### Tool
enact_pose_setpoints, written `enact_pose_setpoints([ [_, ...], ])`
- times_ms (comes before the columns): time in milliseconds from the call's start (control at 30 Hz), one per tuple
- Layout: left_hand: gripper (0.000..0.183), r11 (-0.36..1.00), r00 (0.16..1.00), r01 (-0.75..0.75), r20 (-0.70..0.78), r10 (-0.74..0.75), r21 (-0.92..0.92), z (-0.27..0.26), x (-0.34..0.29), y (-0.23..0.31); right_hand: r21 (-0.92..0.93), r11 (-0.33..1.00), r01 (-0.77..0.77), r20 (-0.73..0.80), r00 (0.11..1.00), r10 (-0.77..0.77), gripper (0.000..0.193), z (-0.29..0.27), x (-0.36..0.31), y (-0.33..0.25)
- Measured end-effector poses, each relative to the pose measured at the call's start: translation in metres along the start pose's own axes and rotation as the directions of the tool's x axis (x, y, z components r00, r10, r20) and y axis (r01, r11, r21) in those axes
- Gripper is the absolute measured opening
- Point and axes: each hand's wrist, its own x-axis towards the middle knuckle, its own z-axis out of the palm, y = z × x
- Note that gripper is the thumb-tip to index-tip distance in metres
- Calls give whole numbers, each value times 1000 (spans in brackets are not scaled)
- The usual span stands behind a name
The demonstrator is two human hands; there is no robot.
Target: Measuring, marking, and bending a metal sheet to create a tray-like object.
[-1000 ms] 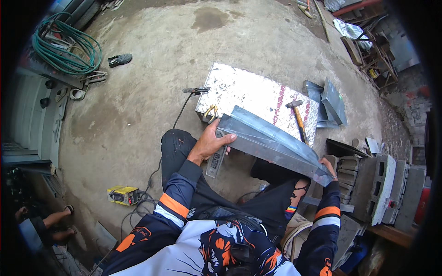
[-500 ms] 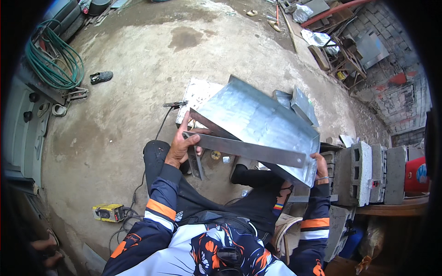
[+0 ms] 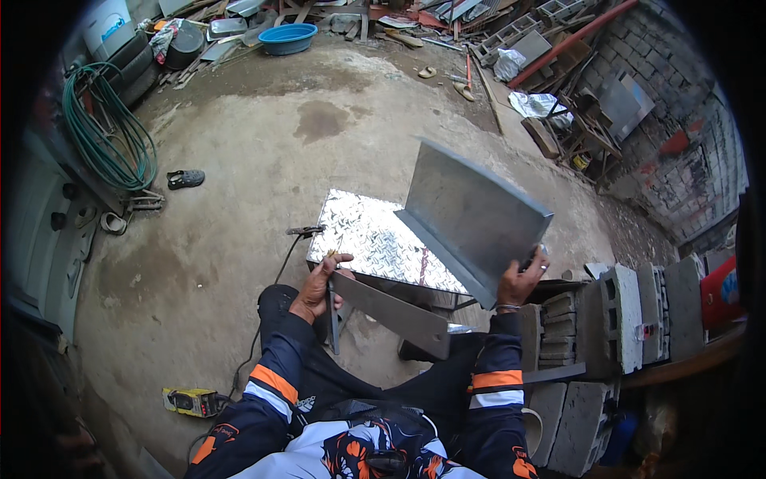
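My left hand [image 3: 316,292] is closed around a steel square [image 3: 399,313], near the corner of its two arms. Its broad blade slants down to the right over my legs, and the short arm hangs down. On the right, my right hand [image 3: 523,279] grips the lower right edge of a grey sheet-metal panel [image 3: 471,211] with bent edges, tilted up. Beneath and left of the panel lies a shiny tread-plate work surface [image 3: 363,227]. A clamp with a cable [image 3: 306,231] is at its left edge.
A yellow machine with cables [image 3: 190,401] stands on the floor at lower left. Concrete blocks [image 3: 622,311] are stacked close on the right. A green hose coil [image 3: 104,128] and a dark shoe [image 3: 185,179] are at left. Scrap and a blue basin [image 3: 287,38] lie farther off.
The sheet-metal panel has been tipped up and lifted away from the steel square, baring the tread plate. My left hand has lowered slightly with the square. The view has tilted upward.
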Motion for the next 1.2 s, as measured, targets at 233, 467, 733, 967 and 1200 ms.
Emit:
enact_pose_setpoints([
  [233, 57, 979, 983, 182, 8, -183, 97, 28, 37, 9, -97, 989, 108, 126, 988, -95, 51, 22, -62, 23],
  [467, 67, 951, 958, 285, -13, -286, 118, 22, 94, 9, -32, 994, 109, 195, 976, -100, 68, 21, -120, 94],
  [733, 97, 969, 974, 226, 6, -227, 100, 30, 135, 17, -324, 946, 0, 470, 868, 161, 39, -7, -162, 211],
  [967, 73, 981, 977, 192, -90, -193, -12, 20, 169, 20, -356, 934, -40, 430, 880, 201, 54, -11, -161, 197],
  [1200, 38, 982, 955, 188, -231, -187, -20, 38, 181, 22, -485, 862, -150, 397, 840, 370, 61, -12, -165, 214],
])
